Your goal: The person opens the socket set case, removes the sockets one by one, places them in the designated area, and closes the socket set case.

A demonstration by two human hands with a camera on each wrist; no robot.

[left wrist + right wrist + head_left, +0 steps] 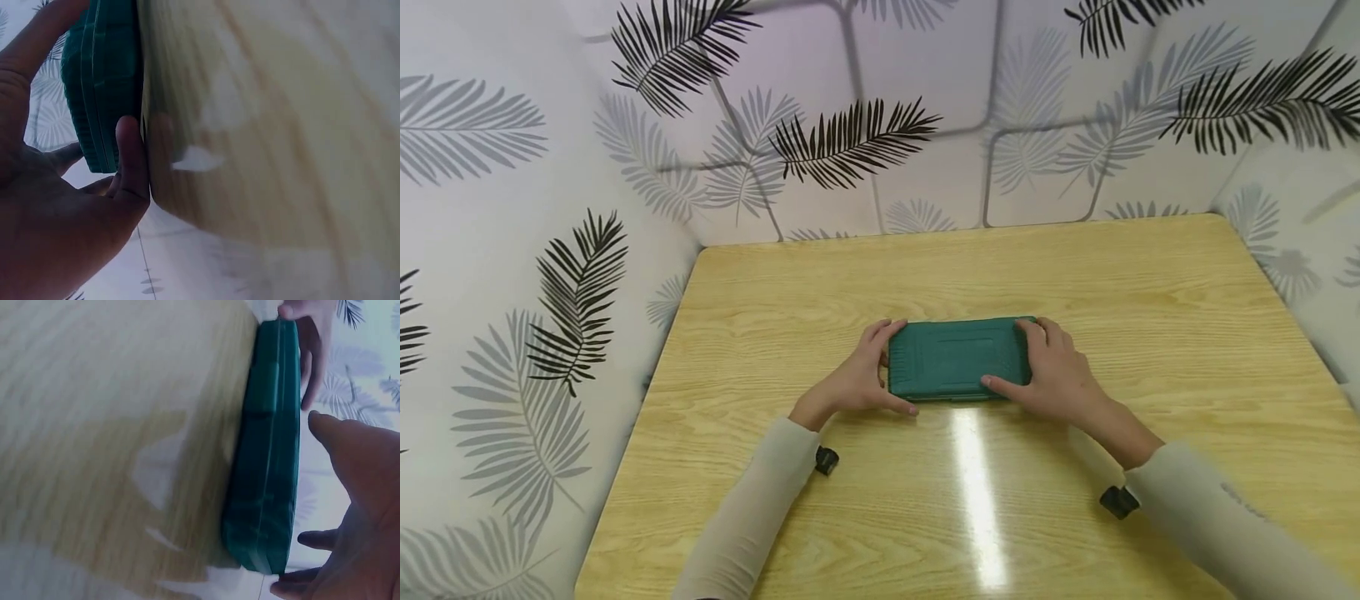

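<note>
A green plastic case (958, 358) with a ribbed, recessed lid lies flat and closed on the wooden table. My left hand (867, 375) grips around its left end, thumb by the near edge and index finger at the far left corner. In the left wrist view, the left thumb (131, 153) stands upright beside the case's side (112, 81). Over the right end is my right hand (1060, 375), fingers loosely bent at the end and far corner. The right wrist view shows a gap between the right thumb (325, 428) and the lid.
The light wooden table (790, 283) reaches a wall (925, 75) with leaf patterns at the back and sides. A bright strip of reflected light (977, 500) runs across the near tabletop. Small black devices (826, 460) sit at both wrists.
</note>
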